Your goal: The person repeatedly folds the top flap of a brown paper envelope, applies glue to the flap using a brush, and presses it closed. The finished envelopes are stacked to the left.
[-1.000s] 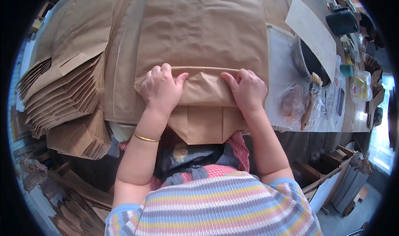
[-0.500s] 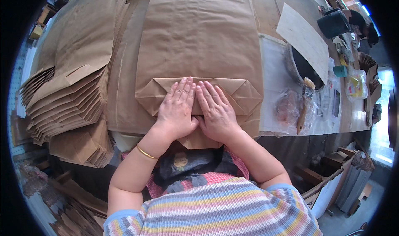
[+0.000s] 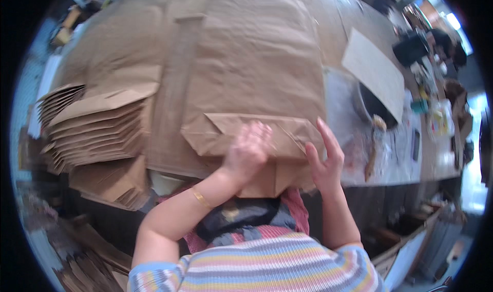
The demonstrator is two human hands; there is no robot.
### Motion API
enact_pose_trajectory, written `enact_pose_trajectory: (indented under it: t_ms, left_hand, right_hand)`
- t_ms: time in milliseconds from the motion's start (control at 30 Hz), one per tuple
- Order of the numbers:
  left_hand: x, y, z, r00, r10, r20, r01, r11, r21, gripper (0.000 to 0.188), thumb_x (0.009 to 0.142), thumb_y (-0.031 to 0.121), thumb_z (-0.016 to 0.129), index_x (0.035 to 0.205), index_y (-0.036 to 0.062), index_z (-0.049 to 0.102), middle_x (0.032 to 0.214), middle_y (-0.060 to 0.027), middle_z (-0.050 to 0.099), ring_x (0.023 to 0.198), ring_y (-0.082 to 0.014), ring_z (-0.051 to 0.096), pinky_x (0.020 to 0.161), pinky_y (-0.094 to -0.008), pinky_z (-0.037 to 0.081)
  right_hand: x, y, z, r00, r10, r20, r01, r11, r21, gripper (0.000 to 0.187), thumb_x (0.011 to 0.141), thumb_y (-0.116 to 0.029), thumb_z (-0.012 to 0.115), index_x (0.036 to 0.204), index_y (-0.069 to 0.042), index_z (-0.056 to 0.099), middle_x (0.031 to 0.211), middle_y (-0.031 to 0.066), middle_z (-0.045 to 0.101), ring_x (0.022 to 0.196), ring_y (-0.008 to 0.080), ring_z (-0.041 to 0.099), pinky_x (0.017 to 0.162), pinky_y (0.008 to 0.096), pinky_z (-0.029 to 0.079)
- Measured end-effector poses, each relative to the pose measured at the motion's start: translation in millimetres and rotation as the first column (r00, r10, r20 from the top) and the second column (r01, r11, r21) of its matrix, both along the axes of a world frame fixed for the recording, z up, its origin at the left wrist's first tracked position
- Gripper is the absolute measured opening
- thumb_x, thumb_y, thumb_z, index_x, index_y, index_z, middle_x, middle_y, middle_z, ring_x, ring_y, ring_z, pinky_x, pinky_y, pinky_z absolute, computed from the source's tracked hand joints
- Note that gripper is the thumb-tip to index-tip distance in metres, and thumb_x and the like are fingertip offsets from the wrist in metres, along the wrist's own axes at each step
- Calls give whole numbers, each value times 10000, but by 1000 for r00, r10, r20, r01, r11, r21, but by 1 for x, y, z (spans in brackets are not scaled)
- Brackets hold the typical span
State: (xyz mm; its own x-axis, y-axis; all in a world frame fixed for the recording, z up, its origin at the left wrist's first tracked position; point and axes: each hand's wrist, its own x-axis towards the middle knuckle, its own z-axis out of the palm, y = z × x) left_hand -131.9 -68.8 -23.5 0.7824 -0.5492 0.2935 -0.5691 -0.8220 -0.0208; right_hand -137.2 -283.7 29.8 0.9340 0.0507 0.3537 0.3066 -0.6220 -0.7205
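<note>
A large brown paper bag [image 3: 257,76] lies in front of me, its bottom folded into a wide flap with angled corners. My left hand [image 3: 248,152] rests on the middle of this folded bottom [image 3: 218,130], fingers close together and laid flat, somewhat blurred. At the right end of the fold is my right hand [image 3: 327,163], thumb and fingers spread apart. Whether its fingertips touch the paper is hard to tell. A paper tongue [image 3: 262,184] hangs from the fold over the near table edge.
Fanned brown paper bags [image 3: 102,130] are piled on the left, with more folded bags [image 3: 113,184] below. To the right, a pale board [image 3: 375,71] partly covers a dark container [image 3: 377,104]. A wooden-handled brush [image 3: 371,161] lies near clear plastic.
My hands have parted. The right one has moved right to the end of the fold and spread its fingers; the left stays near the middle. The view has shifted slightly.
</note>
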Motion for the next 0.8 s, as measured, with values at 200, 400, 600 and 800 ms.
enact_pose_trajectory:
  t_ms: [200, 400, 600, 800]
  left_hand:
    - [60, 38, 52, 993, 103, 64, -119, 937, 328, 360, 808, 256, 574, 1022, -11, 690, 962, -208, 690, 931, -321, 668, 906, -519, 482]
    - [90, 217, 169, 916, 64, 395, -229, 894, 386, 171, 685, 56, 594, 843, 39, 658, 813, -117, 684, 793, -232, 673, 780, -358, 552]
    - [27, 363, 181, 914, 366, 173, -396, 898, 191, 308, 810, -7, 533, 1074, 16, 691, 1063, -134, 702, 1002, -311, 663, 909, -385, 523]
    - [12, 345, 179, 845, 490, -216, -441, 866, 238, 298, 850, 6, 487, 1091, 9, 662, 1089, -181, 664, 1071, -335, 611, 932, -395, 479]
  right_hand:
    - [6, 12, -1, 940, 335, -63, -339, 938, -74, 342, 773, -62, 704, 1110, -11, 672, 1171, 174, 667, 1102, 334, 632, 1033, 474, 447]
    - [7, 33, -13, 896, 440, -56, -444, 888, -123, 252, 767, -58, 692, 1018, -35, 684, 1074, 143, 699, 1010, 305, 663, 1046, 503, 431]
    - [1, 50, -19, 846, 520, -117, -530, 843, -90, 208, 775, -58, 687, 982, -37, 691, 1036, 132, 708, 1000, 297, 667, 1028, 497, 446]
    - [10, 48, -28, 845, 525, -100, -534, 839, -105, 269, 760, -62, 708, 1025, -30, 681, 1078, 149, 689, 1023, 318, 651, 1005, 470, 463]
